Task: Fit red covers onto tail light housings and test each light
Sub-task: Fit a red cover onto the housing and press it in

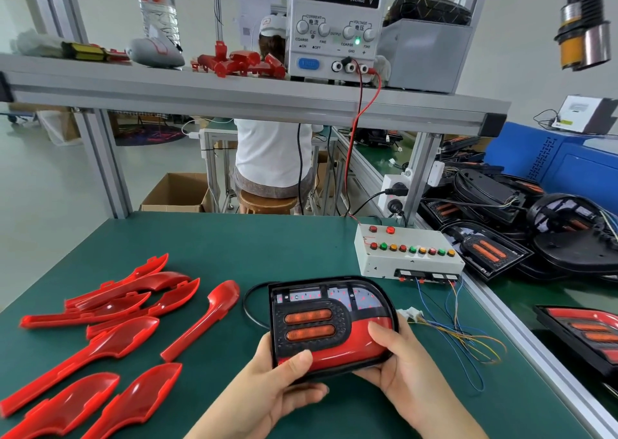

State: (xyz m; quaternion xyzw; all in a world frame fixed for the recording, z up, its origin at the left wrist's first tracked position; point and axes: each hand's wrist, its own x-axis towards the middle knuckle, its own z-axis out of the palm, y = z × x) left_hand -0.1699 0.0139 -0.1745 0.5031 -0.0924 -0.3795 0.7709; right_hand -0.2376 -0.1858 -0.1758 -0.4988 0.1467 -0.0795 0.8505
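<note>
Over the bench, left grip and right grip clasp the housing, pressing its red cover home; next, likely plugging into the tester.

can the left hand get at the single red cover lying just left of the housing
Probably yes: bare green mat lies between the left hand and that red cover, nothing blocking. But its grip is on the tail light housing, so it must let go first.

A single head-worn wide view looks forward and down, close over the left hand and right hand above the bench.
</note>
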